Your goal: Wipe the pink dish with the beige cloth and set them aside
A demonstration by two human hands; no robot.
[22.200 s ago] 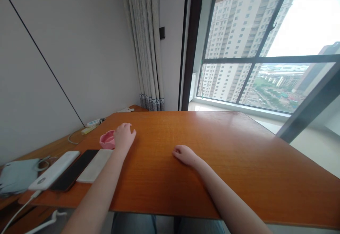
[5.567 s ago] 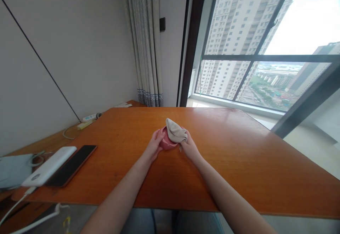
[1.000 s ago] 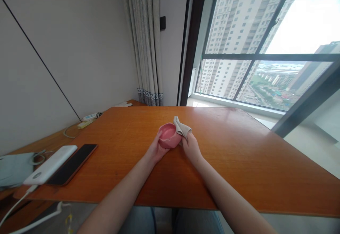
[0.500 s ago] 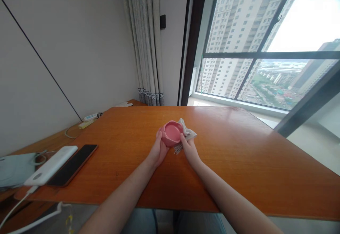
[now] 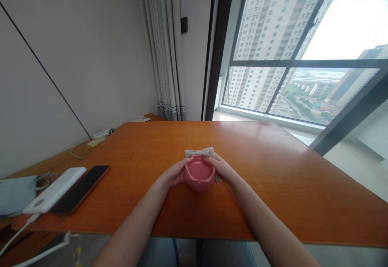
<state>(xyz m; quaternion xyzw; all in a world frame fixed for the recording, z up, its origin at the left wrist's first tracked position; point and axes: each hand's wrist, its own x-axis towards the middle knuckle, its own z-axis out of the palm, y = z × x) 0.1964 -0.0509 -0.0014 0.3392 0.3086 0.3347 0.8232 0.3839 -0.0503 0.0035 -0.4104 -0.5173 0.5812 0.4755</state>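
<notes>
Between my hands is a pink dish [image 5: 199,169] with a round hollow and a notched, petal-like rim, somewhat like an ashtray. It tilts toward me over the wooden table. My left hand [image 5: 178,171] grips its left side, thumb up on the rim. On the right, my right hand [image 5: 222,168] has its thumb on the rim and holds a pale grey cloth [image 5: 198,152] against the dish. The cloth shows behind the far rim, and a bit hangs out below my right hand. The fingers under the dish are hidden.
A dark phone [image 5: 81,189] and a white power bank [image 5: 56,190] with a cable lie at the left of the wooden table [image 5: 273,186]. A pale pouch [image 5: 16,194] and a power strip [image 5: 101,134] are farther left. A window stands beyond, at the right.
The dish has come lower and nearer to me, and its tilt has changed. The cloth has shifted from the right of the dish to behind its far rim. Both hands still hold on.
</notes>
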